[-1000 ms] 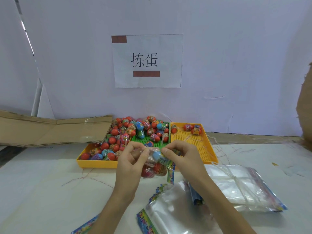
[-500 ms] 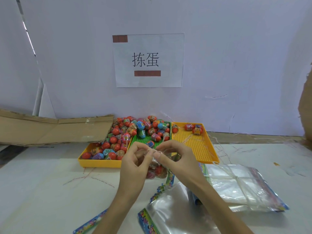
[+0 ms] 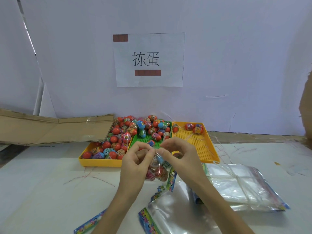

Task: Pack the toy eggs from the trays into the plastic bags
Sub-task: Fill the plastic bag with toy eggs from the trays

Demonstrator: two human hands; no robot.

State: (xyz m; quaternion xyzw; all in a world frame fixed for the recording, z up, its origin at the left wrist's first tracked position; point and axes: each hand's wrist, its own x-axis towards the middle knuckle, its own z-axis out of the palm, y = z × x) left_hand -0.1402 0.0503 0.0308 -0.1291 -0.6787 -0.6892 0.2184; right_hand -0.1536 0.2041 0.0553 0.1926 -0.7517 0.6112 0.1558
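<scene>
Above table (image 3: 42,183), hands (image 3: 157,159) pinching bag (image 3: 158,171)

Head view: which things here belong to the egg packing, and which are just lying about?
In the job:
- filled bag, pinched at its top by left hand and right hand
- toy eggs
- left yellow tray, green tray, right yellow tray
- empty bags

Lying about:
- cardboard
- wall sign

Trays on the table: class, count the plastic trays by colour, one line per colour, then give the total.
Yellow perforated plastic trays: 2 (left one, right one)
Green perforated plastic tray: 1
Total: 3
</scene>
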